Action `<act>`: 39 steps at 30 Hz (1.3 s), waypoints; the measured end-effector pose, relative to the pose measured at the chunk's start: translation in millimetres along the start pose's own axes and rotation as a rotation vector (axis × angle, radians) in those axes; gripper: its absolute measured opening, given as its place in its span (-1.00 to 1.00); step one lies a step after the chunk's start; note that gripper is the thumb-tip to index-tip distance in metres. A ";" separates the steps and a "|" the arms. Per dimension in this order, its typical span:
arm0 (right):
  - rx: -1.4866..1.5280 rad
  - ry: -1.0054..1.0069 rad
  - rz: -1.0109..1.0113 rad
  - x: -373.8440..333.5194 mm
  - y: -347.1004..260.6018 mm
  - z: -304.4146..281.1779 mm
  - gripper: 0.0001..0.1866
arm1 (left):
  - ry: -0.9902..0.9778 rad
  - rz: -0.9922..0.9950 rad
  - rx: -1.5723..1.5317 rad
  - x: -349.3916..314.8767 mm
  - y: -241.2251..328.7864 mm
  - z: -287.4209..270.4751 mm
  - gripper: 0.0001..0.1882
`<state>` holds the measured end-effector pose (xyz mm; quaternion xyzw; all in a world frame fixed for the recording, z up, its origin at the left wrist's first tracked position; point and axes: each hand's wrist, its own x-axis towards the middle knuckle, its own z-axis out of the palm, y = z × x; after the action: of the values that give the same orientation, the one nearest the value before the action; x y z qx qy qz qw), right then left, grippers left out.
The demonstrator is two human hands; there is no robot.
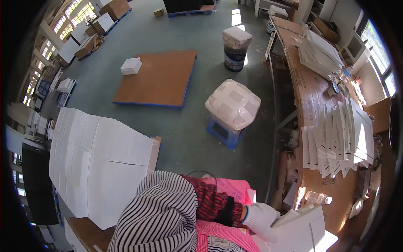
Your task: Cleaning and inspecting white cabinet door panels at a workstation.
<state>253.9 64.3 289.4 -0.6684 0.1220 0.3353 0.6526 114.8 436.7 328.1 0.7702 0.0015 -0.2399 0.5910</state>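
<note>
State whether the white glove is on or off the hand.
On: the white glove covers the hand, its blue-edged cuff ending near the checked sleeve.

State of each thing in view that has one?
Left hand: gloved, at near panels; grip unclear
Near panels: overlapping, partly sunlit
Bottle: on its side
Bench panels: overlapping in a fan
Bundle: wrapped, on stool
Stool: upright, loaded
Bucket: upright, top covered
White block: resting on brown board
</note>
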 end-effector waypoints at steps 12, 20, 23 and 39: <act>-0.168 -0.084 -0.201 90.3 -44.6 197.8 -0.38 | 0.259 -0.072 -0.229 -77.7 -157.8 -165.7 0.05; -0.142 -0.272 0.034 268.0 -16.0 433.4 -0.36 | 0.485 -0.226 -0.247 -130.4 -209.7 -381.4 -0.09; -0.359 -0.335 0.086 331.8 -29.2 539.4 -0.34 | 0.621 -0.304 -0.475 -158.5 -253.3 -451.5 -0.24; -0.020 -0.437 0.166 425.5 -27.7 924.7 0.03 | 0.670 -0.341 -0.560 -234.0 -429.4 -855.4 -0.34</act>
<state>320.4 1066.8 123.7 -0.5743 0.0290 0.5256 0.6270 99.5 1411.3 183.9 0.6049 0.3835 -0.0621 0.6951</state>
